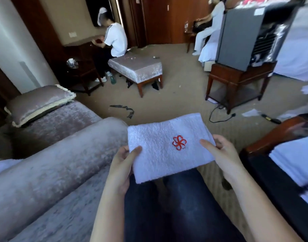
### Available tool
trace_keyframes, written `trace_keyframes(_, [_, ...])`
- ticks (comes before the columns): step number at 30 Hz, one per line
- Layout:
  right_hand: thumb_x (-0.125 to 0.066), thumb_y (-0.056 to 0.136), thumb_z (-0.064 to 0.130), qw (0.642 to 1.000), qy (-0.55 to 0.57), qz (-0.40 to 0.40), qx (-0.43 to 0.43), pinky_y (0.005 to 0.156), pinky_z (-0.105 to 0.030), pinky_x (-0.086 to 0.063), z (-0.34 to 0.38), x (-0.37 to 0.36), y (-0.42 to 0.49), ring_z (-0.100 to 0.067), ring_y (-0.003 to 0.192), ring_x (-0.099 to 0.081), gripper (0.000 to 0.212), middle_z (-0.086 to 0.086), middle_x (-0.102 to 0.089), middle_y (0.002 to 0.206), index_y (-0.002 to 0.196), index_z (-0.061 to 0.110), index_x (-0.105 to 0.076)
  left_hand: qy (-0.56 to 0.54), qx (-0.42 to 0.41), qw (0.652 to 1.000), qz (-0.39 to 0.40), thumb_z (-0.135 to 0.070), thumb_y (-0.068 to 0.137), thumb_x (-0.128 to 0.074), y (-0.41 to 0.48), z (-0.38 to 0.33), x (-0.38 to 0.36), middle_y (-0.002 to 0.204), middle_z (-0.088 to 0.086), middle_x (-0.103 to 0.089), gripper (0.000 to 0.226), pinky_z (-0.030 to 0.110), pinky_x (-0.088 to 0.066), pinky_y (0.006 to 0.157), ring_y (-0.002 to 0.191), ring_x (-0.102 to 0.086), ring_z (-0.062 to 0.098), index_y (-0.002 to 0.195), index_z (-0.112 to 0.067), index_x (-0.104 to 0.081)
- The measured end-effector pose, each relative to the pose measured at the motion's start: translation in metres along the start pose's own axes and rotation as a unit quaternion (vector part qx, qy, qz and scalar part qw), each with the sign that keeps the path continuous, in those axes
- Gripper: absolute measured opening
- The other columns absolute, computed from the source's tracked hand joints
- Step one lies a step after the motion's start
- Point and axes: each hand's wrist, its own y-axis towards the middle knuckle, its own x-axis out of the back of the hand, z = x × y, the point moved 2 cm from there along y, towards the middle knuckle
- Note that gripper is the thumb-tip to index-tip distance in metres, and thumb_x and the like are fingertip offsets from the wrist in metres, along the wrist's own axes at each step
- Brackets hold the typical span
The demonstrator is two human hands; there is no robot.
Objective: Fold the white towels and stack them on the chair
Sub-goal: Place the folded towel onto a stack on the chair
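A folded white towel (165,147) with a red embroidered emblem is held flat above my knees in the head view. My left hand (122,165) pinches its left edge, thumb on top and fingers beneath. My right hand (221,152) pinches its right edge the same way. To my right stands a dark wooden chair (265,168) that carries a stack of folded white towels (296,163) on its seat.
A velvet sofa arm (53,165) runs along my left. On the carpet ahead lie a dark strip of cloth (123,109) and a black cable (219,116). A wooden stand (237,81) bears a small fridge; a padded stool (137,67) stands ahead. Two people sit at the back.
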Motion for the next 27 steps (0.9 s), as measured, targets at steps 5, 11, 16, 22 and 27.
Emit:
trace_keyframes(5, [-0.074, 0.084, 0.027, 0.996, -0.004, -0.084, 0.01, 0.074, -0.028, -0.053, -0.002, 0.061, -0.022, -0.014, 0.089, -0.068, 0.023, 0.0, -0.071, 0.099, 0.103, 0.018, -0.065, 0.028, 0.014, 0.997, 0.077, -0.033, 0.082, -0.074, 0.004, 0.011, -0.053, 0.103, 0.006, -0.073, 0.038, 0.032, -0.053, 0.065, 0.09, -0.07, 0.023, 0.108, -0.009, -0.058])
trace_keyframes(11, [-0.071, 0.086, 0.029, 0.98, -0.004, -0.199, 0.009, 0.078, -0.034, -0.054, -0.012, 0.132, -0.065, -0.017, 0.09, -0.068, 0.021, -0.001, -0.071, 0.099, 0.103, 0.021, -0.065, 0.065, 0.037, 0.981, 0.181, -0.033, 0.085, -0.072, -0.002, 0.031, -0.125, 0.106, 0.005, -0.073, 0.036, 0.044, -0.055, 0.08, 0.096, -0.07, 0.024, 0.11, -0.01, -0.058])
trace_keyframes(16, [-0.069, 0.087, 0.024, 0.956, 0.001, -0.295, 0.008, 0.059, -0.015, -0.049, -0.019, 0.186, -0.108, -0.011, 0.08, -0.067, 0.018, 0.003, -0.071, 0.093, 0.103, 0.018, -0.064, 0.093, 0.058, 0.961, 0.255, -0.034, 0.087, -0.069, -0.017, 0.051, -0.185, 0.106, 0.003, -0.073, 0.03, 0.052, -0.051, 0.091, 0.099, -0.069, 0.028, 0.108, -0.014, -0.06])
trace_keyframes(22, [-0.068, 0.088, 0.028, 0.927, 0.003, -0.375, -0.01, 0.07, -0.025, -0.051, -0.037, 0.235, -0.159, -0.014, 0.086, -0.069, 0.017, 0.006, -0.073, 0.092, 0.104, 0.025, -0.063, 0.106, 0.095, 0.931, 0.335, -0.033, 0.082, -0.076, -0.04, 0.079, -0.246, 0.104, 0.001, -0.074, 0.031, 0.048, -0.052, 0.09, 0.097, -0.069, 0.024, 0.102, -0.015, -0.061])
trace_keyframes(27, [-0.067, 0.088, 0.018, 0.931, 0.003, -0.363, -0.021, 0.079, -0.026, -0.053, -0.045, 0.258, -0.17, -0.009, 0.093, -0.068, 0.027, 0.008, -0.072, 0.103, 0.114, 0.025, -0.06, 0.087, 0.133, 0.922, 0.353, -0.024, 0.089, -0.069, -0.044, 0.099, -0.28, 0.105, 0.003, -0.074, 0.019, 0.038, -0.055, 0.08, 0.096, -0.07, 0.021, 0.103, -0.014, -0.061])
